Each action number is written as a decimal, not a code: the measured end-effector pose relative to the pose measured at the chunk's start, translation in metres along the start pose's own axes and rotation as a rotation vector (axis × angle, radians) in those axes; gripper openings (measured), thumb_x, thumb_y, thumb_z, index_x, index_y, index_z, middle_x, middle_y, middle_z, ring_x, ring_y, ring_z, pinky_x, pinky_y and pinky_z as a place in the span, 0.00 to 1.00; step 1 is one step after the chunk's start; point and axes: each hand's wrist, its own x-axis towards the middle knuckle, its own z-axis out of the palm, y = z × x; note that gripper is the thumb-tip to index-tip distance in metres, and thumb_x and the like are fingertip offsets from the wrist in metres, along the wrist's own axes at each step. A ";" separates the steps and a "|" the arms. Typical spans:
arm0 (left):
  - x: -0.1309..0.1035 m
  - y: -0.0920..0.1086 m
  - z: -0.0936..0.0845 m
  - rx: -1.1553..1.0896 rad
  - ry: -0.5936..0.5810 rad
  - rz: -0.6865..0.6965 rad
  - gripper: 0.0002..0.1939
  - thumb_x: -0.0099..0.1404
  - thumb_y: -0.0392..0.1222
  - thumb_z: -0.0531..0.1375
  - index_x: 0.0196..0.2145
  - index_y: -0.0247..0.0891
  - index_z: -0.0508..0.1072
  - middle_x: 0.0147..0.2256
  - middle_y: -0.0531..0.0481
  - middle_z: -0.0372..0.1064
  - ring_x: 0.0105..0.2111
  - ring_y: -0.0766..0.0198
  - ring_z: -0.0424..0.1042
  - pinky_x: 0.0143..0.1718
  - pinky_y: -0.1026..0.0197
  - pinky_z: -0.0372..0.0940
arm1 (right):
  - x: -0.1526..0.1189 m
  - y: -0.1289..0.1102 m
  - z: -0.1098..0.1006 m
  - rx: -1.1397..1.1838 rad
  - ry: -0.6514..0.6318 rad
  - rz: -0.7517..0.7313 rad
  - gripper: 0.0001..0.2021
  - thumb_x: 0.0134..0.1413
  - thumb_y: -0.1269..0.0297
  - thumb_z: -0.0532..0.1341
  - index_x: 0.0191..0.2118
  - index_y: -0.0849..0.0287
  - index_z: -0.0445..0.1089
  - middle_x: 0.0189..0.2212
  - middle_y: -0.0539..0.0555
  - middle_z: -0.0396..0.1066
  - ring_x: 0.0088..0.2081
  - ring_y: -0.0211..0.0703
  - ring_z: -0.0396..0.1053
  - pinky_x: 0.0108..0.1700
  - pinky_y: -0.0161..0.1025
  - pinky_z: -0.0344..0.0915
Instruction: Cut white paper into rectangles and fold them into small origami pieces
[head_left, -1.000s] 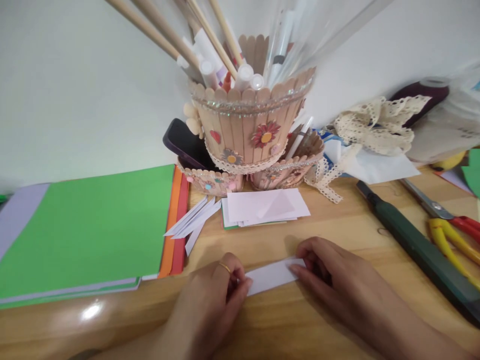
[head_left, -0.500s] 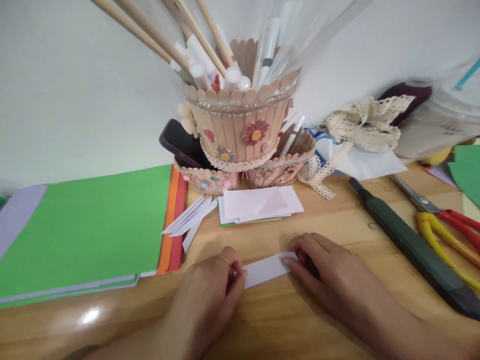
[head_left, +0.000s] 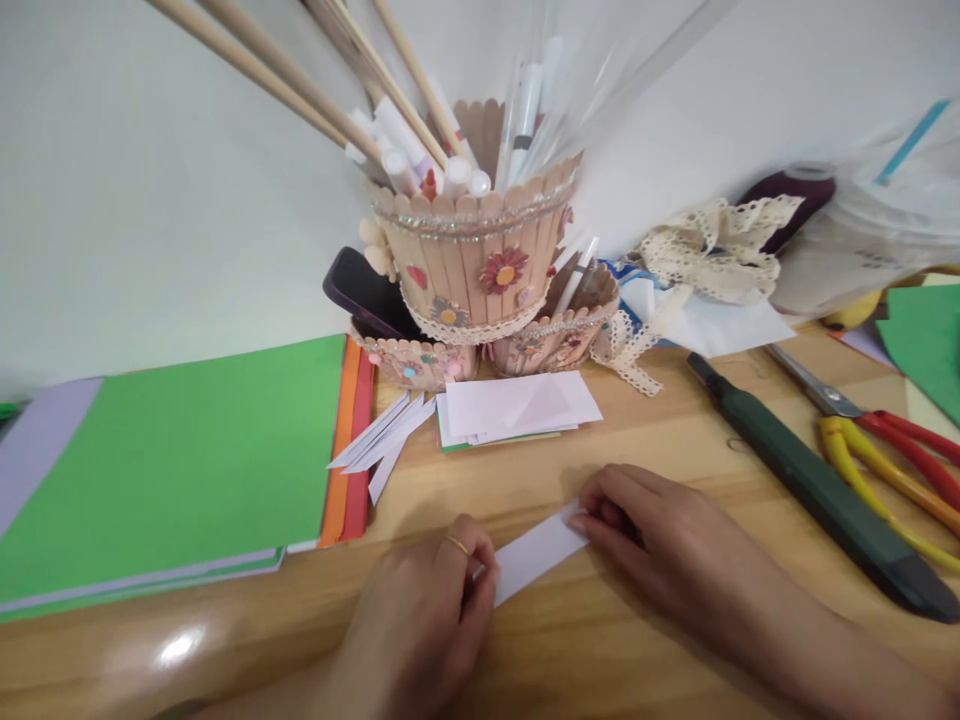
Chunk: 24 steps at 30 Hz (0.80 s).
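Observation:
A narrow white paper strip (head_left: 538,560) stretches between my two hands, just above or on the wooden table. Its left end is pinched in my left hand (head_left: 442,590), which wears a thin ring. My right hand (head_left: 637,520) grips the other end between thumb and fingers, so both tips of the strip are hidden. Beyond the hands lies a stack of white paper pieces (head_left: 517,407), and left of it are several folded white strips (head_left: 386,437).
Green paper sheets (head_left: 217,450) lie at left over orange and red ones. Decorated stick holders (head_left: 472,260) with markers and wooden sticks stand at the back. On the right are a dark green tool (head_left: 810,480), scissors (head_left: 885,430), lace ribbon (head_left: 712,250) and a plastic cup (head_left: 885,230).
My left hand has moved slightly down and nearer, so the paper strip slants more steeply. My right hand stays on its end. The view has shifted a little.

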 end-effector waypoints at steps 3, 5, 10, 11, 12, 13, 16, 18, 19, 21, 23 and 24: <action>0.001 0.002 -0.002 0.014 -0.023 -0.002 0.07 0.62 0.37 0.49 0.29 0.40 0.64 0.18 0.56 0.65 0.17 0.65 0.65 0.18 0.66 0.51 | 0.000 -0.001 0.000 -0.016 -0.001 0.013 0.05 0.56 0.65 0.55 0.30 0.56 0.61 0.24 0.50 0.67 0.24 0.40 0.65 0.24 0.35 0.58; 0.002 0.004 -0.003 0.038 -0.051 -0.007 0.07 0.62 0.35 0.49 0.29 0.40 0.65 0.19 0.55 0.66 0.18 0.65 0.66 0.19 0.66 0.52 | 0.000 -0.002 0.000 -0.032 -0.001 0.020 0.03 0.56 0.66 0.54 0.31 0.56 0.60 0.24 0.50 0.67 0.24 0.40 0.65 0.24 0.35 0.58; 0.004 0.010 -0.006 0.207 -0.164 -0.032 0.09 0.63 0.32 0.49 0.33 0.39 0.67 0.23 0.54 0.71 0.21 0.62 0.69 0.21 0.64 0.56 | 0.000 -0.004 -0.001 -0.076 0.004 0.021 0.02 0.57 0.66 0.53 0.33 0.56 0.56 0.24 0.49 0.67 0.22 0.40 0.64 0.23 0.35 0.57; 0.004 0.010 -0.005 0.258 -0.154 -0.005 0.10 0.63 0.31 0.49 0.34 0.39 0.68 0.24 0.53 0.71 0.22 0.61 0.70 0.21 0.63 0.58 | 0.000 -0.004 -0.001 -0.083 0.002 0.022 0.02 0.57 0.67 0.52 0.33 0.56 0.56 0.24 0.50 0.68 0.23 0.40 0.65 0.24 0.35 0.57; 0.004 0.008 -0.003 0.313 -0.125 0.042 0.10 0.63 0.32 0.49 0.34 0.40 0.69 0.26 0.52 0.72 0.25 0.60 0.71 0.23 0.63 0.59 | 0.000 -0.005 -0.002 -0.089 -0.004 0.024 0.02 0.57 0.67 0.52 0.33 0.56 0.56 0.24 0.50 0.68 0.23 0.41 0.65 0.24 0.35 0.57; 0.004 0.005 -0.002 0.366 -0.065 0.102 0.10 0.63 0.32 0.50 0.34 0.40 0.70 0.28 0.52 0.72 0.28 0.59 0.71 0.25 0.62 0.61 | 0.000 -0.005 -0.002 -0.095 -0.012 0.028 0.02 0.57 0.67 0.52 0.33 0.56 0.56 0.25 0.50 0.68 0.24 0.41 0.66 0.24 0.36 0.57; 0.004 -0.006 0.004 0.477 0.160 0.383 0.10 0.66 0.35 0.52 0.40 0.44 0.71 0.40 0.52 0.71 0.41 0.59 0.68 0.40 0.59 0.64 | 0.000 -0.006 -0.001 -0.113 -0.025 0.035 0.03 0.58 0.67 0.51 0.32 0.56 0.57 0.25 0.51 0.69 0.25 0.43 0.67 0.26 0.36 0.58; 0.005 -0.013 0.006 0.542 0.192 0.657 0.14 0.68 0.38 0.50 0.49 0.49 0.67 0.52 0.55 0.65 0.54 0.55 0.58 0.53 0.48 0.55 | 0.002 -0.005 0.000 -0.123 -0.019 0.030 0.04 0.58 0.67 0.50 0.32 0.57 0.59 0.26 0.51 0.70 0.26 0.43 0.68 0.27 0.37 0.58; 0.005 -0.015 0.007 0.580 0.182 0.716 0.17 0.68 0.37 0.49 0.53 0.49 0.64 0.55 0.56 0.61 0.58 0.54 0.51 0.57 0.43 0.48 | 0.002 -0.004 0.001 -0.128 -0.008 0.021 0.04 0.59 0.67 0.51 0.33 0.57 0.59 0.26 0.52 0.70 0.26 0.43 0.68 0.27 0.37 0.58; 0.006 -0.018 0.006 0.652 0.114 0.734 0.22 0.68 0.35 0.47 0.59 0.46 0.56 0.59 0.55 0.56 0.62 0.54 0.39 0.58 0.38 0.41 | 0.003 -0.001 0.002 -0.114 0.025 -0.013 0.05 0.59 0.67 0.51 0.33 0.58 0.61 0.26 0.52 0.70 0.25 0.42 0.68 0.26 0.36 0.58; 0.005 -0.018 0.005 0.688 0.051 0.697 0.24 0.68 0.33 0.46 0.61 0.42 0.50 0.60 0.55 0.53 0.63 0.54 0.33 0.58 0.36 0.39 | 0.002 0.002 0.002 -0.053 0.085 -0.095 0.06 0.60 0.68 0.50 0.34 0.59 0.63 0.27 0.52 0.70 0.27 0.41 0.68 0.28 0.36 0.59; 0.005 -0.018 0.005 0.691 0.036 0.684 0.25 0.68 0.33 0.45 0.62 0.42 0.48 0.61 0.55 0.52 0.64 0.54 0.31 0.58 0.35 0.38 | 0.000 0.003 0.001 -0.021 0.121 -0.159 0.07 0.60 0.69 0.49 0.36 0.59 0.64 0.28 0.53 0.70 0.28 0.40 0.67 0.29 0.35 0.60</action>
